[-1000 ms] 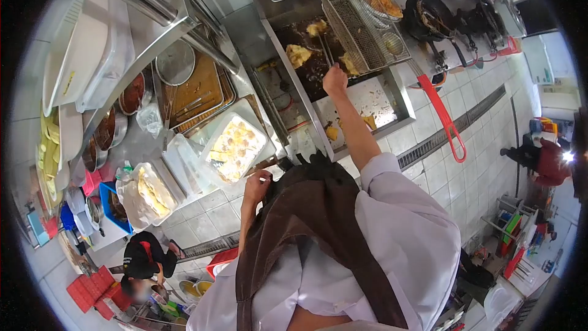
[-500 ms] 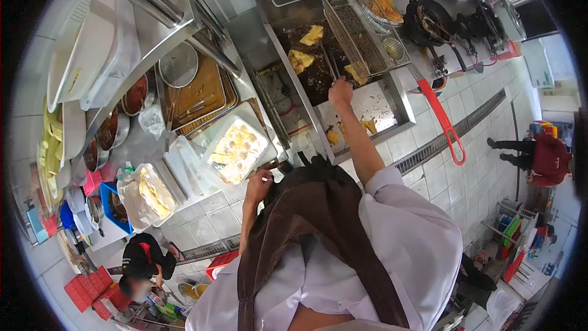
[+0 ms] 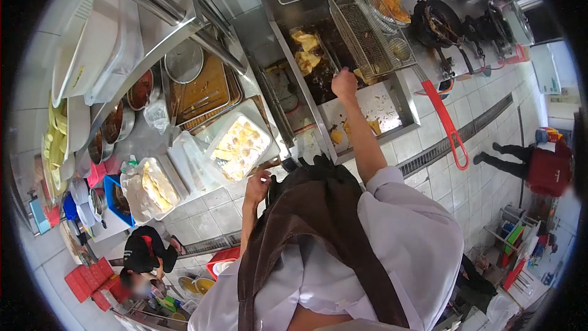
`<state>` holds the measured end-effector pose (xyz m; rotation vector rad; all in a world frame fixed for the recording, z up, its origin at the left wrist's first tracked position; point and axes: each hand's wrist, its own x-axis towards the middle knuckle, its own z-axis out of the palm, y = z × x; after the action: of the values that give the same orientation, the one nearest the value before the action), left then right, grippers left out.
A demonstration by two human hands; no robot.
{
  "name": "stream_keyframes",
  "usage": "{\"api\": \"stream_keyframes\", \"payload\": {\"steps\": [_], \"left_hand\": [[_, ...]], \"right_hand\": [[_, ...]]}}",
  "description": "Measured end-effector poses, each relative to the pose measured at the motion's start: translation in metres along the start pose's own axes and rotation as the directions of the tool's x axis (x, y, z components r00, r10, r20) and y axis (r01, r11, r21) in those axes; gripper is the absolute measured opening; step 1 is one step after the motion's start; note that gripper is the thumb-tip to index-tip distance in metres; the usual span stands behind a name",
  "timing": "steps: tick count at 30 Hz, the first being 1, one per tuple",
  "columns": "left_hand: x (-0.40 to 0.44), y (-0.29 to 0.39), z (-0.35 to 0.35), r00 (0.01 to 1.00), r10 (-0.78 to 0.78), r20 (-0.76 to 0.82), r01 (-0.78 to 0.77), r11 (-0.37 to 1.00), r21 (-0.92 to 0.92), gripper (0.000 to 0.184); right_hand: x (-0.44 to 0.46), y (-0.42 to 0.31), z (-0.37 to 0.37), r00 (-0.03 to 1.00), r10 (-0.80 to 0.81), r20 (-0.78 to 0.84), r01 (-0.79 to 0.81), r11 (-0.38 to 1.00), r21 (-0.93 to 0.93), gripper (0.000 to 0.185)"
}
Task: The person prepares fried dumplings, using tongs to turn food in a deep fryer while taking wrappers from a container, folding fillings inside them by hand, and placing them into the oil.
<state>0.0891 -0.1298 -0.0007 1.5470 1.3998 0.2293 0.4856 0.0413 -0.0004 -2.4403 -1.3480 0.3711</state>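
My right hand [image 3: 344, 84] is closed on the end of a thin metal utensil [image 3: 331, 55] that reaches into the dark oil of the fryer [image 3: 320, 101]. Yellow pieces of food [image 3: 307, 61] float left of the utensil, and another piece lies just right of my hand, partly under the wire basket [image 3: 365, 30]. My left hand [image 3: 258, 187] is beside my apron at the counter's edge, its fingers curled; what they hold, if anything, is hidden. Near it stands a white tray of pale and yellow food [image 3: 237, 150].
The basket's red handle [image 3: 444, 113] juts out over the floor. Black pans [image 3: 438, 21] stand on burners at the right. Sauce pots [image 3: 139, 91] and metal trays [image 3: 202, 95] are on the left counter. One person [image 3: 146, 251] is at lower left, another [image 3: 547, 168] at far right.
The floating food pieces have shifted and lie closer together, left of the utensil. My right hand has moved slightly within the fryer area. The person at far right has moved.
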Motion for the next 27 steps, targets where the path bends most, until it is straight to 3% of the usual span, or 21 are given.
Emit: {"api": "stream_keyframes", "payload": {"steps": [4,7,9,12,19,21,25,27], "left_hand": [[-0.003,0.011,-0.002,0.996,-0.089,0.009,0.089,0.996,0.004,0.024],[-0.002,0.009,0.0,0.999,-0.045,0.001,0.045,0.998,0.048,0.024],[0.001,0.005,0.002,0.999,-0.048,0.013,0.048,0.999,0.02,0.025],[0.001,0.005,0.003,0.999,0.006,0.032,-0.007,0.999,0.051,0.025],[0.0,0.011,0.001,0.996,-0.064,0.062,0.061,0.997,0.053,0.025],[0.001,0.006,0.003,0.999,0.054,0.005,-0.054,0.998,0.012,0.025],[-0.001,0.015,-0.001,1.0,0.006,0.007,-0.006,1.0,0.008,0.026],[-0.003,0.022,-0.001,0.999,-0.047,0.018,0.046,0.998,0.038,0.025]], "right_hand": [[-0.011,-0.006,-0.002,0.998,0.065,-0.017,-0.063,0.995,0.079,0.03],[-0.02,-0.009,-0.006,0.995,-0.004,-0.101,0.004,1.0,-0.005,0.031],[-0.023,-0.012,-0.012,0.996,-0.092,0.009,0.093,0.993,-0.068,0.03],[-0.016,-0.006,-0.001,0.981,-0.193,0.025,0.195,0.972,-0.131,0.03],[-0.002,0.001,0.005,0.997,-0.067,0.047,0.07,0.995,-0.076,0.038],[-0.01,0.0,0.0,0.994,-0.11,0.012,0.11,0.99,-0.091,0.033],[-0.028,0.0,-0.015,0.991,-0.133,0.021,0.134,0.973,-0.188,0.028],[-0.032,0.001,-0.016,0.974,-0.206,-0.096,0.182,0.96,-0.212,0.021]]}}
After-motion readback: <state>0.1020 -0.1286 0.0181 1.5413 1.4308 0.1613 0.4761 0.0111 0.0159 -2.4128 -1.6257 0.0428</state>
